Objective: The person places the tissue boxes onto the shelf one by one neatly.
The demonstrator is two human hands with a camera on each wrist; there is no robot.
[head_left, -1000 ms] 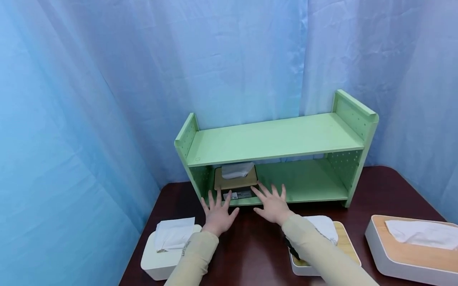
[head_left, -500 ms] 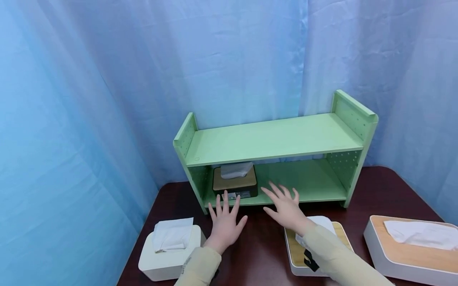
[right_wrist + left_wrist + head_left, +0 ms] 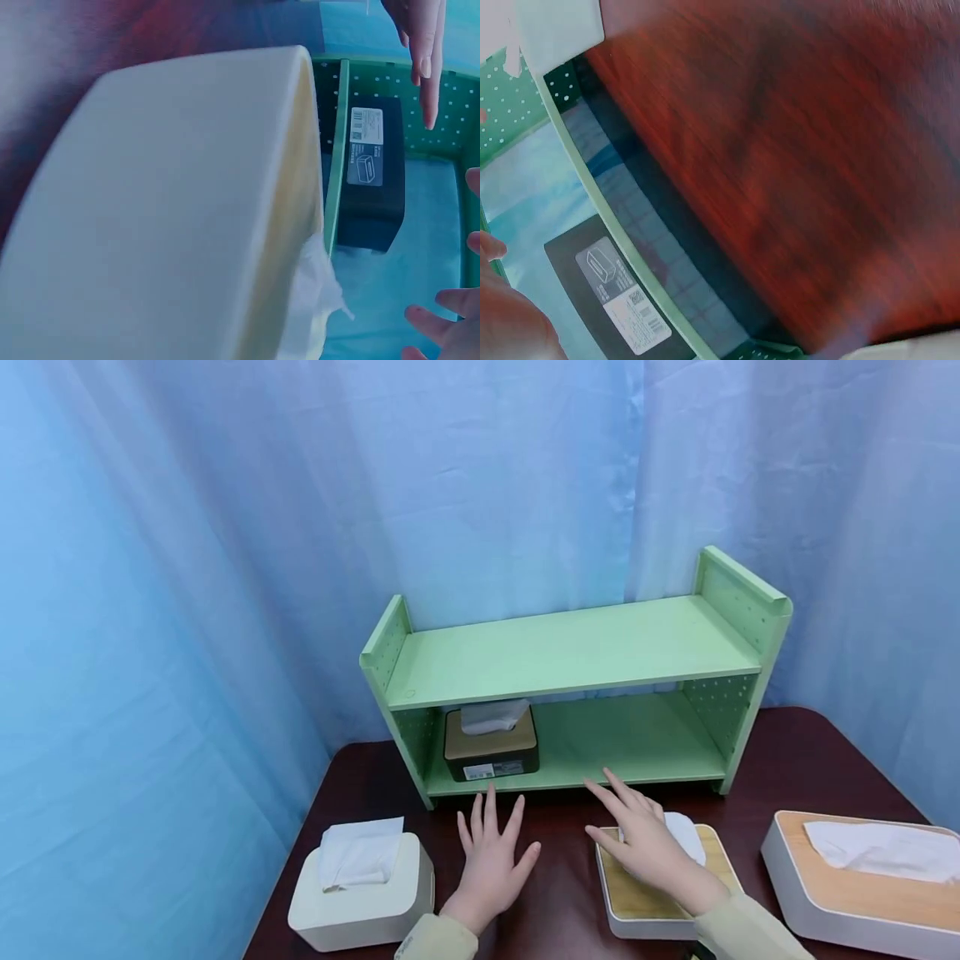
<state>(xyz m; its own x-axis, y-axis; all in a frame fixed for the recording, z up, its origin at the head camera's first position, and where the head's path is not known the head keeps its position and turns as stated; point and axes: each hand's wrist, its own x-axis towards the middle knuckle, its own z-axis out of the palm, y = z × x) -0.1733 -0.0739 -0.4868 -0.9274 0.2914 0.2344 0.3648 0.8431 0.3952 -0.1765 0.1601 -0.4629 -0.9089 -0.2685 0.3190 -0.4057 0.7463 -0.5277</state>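
A black tissue box with a wooden lid [image 3: 487, 745] stands at the left end of the green shelf's lower board; its labelled front also shows in both wrist views. My left hand [image 3: 491, 864], fingers spread, hovers in front of that box, apart from it. To the right, my right hand [image 3: 648, 843] is held over a white tissue box with a wooden lid [image 3: 626, 897], fingers loosely straight. It holds nothing, and whether it touches this box I cannot tell. In the right wrist view the white box [image 3: 172, 195] fills the left side.
The two-level green shelf [image 3: 577, 647] stands at the back of the dark red table [image 3: 543, 902]. A white tissue box [image 3: 367, 906] sits at left. A longer white tissue box with a wooden top [image 3: 862, 877] lies at right. A blue curtain [image 3: 525, 485] hangs behind.
Both hands have drawn back from the black tissue box toward the front and moved right. The black box stays on the shelf, its front now uncovered.
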